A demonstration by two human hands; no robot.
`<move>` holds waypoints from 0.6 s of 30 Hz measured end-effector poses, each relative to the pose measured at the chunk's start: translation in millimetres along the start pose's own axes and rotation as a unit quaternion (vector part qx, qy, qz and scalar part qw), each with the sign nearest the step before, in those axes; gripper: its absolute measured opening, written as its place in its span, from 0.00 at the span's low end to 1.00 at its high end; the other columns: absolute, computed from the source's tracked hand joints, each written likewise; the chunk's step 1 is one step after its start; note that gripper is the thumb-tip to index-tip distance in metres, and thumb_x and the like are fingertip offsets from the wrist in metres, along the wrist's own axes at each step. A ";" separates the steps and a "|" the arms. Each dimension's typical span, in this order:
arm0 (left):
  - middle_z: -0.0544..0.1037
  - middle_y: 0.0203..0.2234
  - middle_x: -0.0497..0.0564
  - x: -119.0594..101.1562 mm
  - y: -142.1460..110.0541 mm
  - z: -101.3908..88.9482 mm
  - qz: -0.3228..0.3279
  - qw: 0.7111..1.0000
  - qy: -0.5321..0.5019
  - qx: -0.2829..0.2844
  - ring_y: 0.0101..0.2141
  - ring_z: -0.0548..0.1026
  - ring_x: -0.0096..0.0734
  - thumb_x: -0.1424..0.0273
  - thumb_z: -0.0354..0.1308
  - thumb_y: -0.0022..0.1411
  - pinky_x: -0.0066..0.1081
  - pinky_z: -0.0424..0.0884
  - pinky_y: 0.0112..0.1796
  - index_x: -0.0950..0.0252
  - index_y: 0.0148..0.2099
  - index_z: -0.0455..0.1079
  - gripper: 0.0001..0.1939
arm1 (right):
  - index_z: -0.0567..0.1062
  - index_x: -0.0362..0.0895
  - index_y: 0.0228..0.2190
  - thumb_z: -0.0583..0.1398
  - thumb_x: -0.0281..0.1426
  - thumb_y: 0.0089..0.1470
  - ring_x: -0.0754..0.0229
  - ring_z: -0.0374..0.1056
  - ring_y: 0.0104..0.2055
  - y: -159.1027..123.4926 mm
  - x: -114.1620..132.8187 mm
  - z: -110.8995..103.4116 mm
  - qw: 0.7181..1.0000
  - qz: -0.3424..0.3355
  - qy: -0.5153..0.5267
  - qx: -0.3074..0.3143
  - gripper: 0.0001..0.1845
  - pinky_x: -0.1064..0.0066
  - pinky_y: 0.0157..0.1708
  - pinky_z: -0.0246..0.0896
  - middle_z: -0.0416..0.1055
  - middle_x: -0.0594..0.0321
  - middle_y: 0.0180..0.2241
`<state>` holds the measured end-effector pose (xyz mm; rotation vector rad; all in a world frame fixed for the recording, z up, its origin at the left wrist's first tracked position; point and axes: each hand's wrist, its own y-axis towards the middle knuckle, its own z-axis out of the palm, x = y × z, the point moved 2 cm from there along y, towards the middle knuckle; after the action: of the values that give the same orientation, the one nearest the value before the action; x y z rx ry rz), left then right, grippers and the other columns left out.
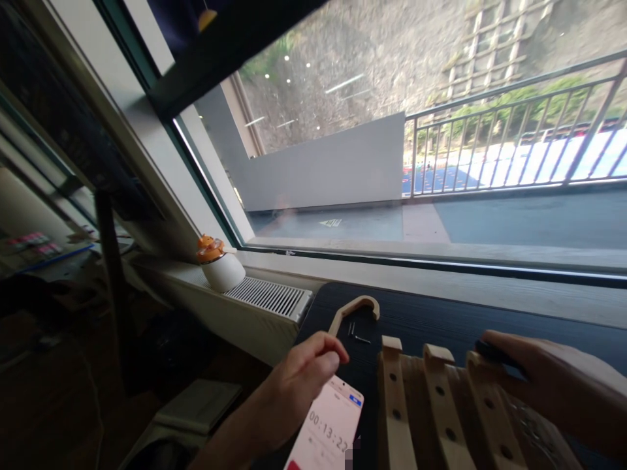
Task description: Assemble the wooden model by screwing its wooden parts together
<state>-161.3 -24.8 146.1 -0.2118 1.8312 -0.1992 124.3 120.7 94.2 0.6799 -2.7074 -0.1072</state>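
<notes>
My left hand (306, 372) hovers above a phone (327, 427) whose screen shows a running timer; its fingers are curled together, and I see nothing in them. My right hand (548, 385) lies over the right end of a wooden rack of curved slats (435, 408) and grips a small dark object (494, 356) at the fingertips. One loose curved wooden slat (353, 308) lies on the dark table (441, 316) behind the phone. Beside it lie a few small dark screws (357, 333).
A white pot-shaped ornament with an orange top (219, 264) sits on the sill beside a vent grille (267, 295). A large window (416, 130) looks onto a railing and a street. At the left stands dim furniture, with a flat pad (198, 405) on the floor.
</notes>
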 end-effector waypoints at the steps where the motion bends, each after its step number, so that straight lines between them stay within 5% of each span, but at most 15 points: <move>1: 0.62 0.22 0.42 -11.2 9.2 8.8 -0.005 0.991 -0.122 0.056 0.17 0.52 0.18 0.67 0.49 0.58 0.22 0.47 0.20 0.64 0.39 0.65 0.09 | 0.73 0.53 0.26 0.58 0.37 0.51 0.56 0.71 0.28 -0.2 2.9 -0.4 0.999 -0.009 -0.002 0.031 0.05 0.69 0.25 0.53 0.76 0.61 0.28; 3: 0.64 0.27 0.44 -30.5 26.1 31.1 -0.017 0.950 -0.279 0.142 0.17 0.52 0.15 0.74 0.51 0.48 0.22 0.45 0.18 0.66 0.39 0.66 0.13 | 0.70 0.50 0.25 0.54 0.35 0.55 0.54 0.70 0.28 -0.3 7.2 -0.4 0.997 -0.016 -0.017 0.070 0.09 0.67 0.25 0.50 0.75 0.59 0.26; 6: 0.68 0.29 0.47 -46.0 44.2 65.5 -0.028 0.909 -0.365 0.200 0.19 0.60 0.17 0.79 0.51 0.41 0.21 0.51 0.18 0.67 0.38 0.68 0.18 | 0.66 0.48 0.23 0.54 0.34 0.54 0.56 0.67 0.25 -0.5 12.5 -1.7 0.997 -0.021 -0.030 0.062 0.09 0.69 0.24 0.46 0.73 0.62 0.23; 10: 0.70 0.24 0.49 -50.0 53.3 90.1 0.051 0.919 -0.330 0.210 0.21 0.67 0.21 0.82 0.50 0.43 0.22 0.62 0.22 0.69 0.34 0.70 0.14 | 0.65 0.47 0.22 0.56 0.30 0.51 0.60 0.64 0.22 -3.0 19.4 -6.7 0.998 -0.034 -0.021 0.052 0.08 0.71 0.23 0.43 0.71 0.65 0.22; 18: 0.75 0.31 0.53 -63.4 48.2 93.5 0.175 0.920 -0.297 0.187 0.31 0.75 0.30 0.83 0.46 0.57 0.33 0.71 0.37 0.69 0.36 0.70 0.13 | 0.67 0.46 0.22 0.55 0.27 0.49 0.61 0.66 0.24 -3.5 27.8 -15.6 0.997 -0.029 -0.023 0.061 0.06 0.71 0.23 0.42 0.71 0.65 0.22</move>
<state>-56.4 35.1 168.7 0.3007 1.1684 -0.2009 108.3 104.7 116.9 0.7997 -2.7562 0.0280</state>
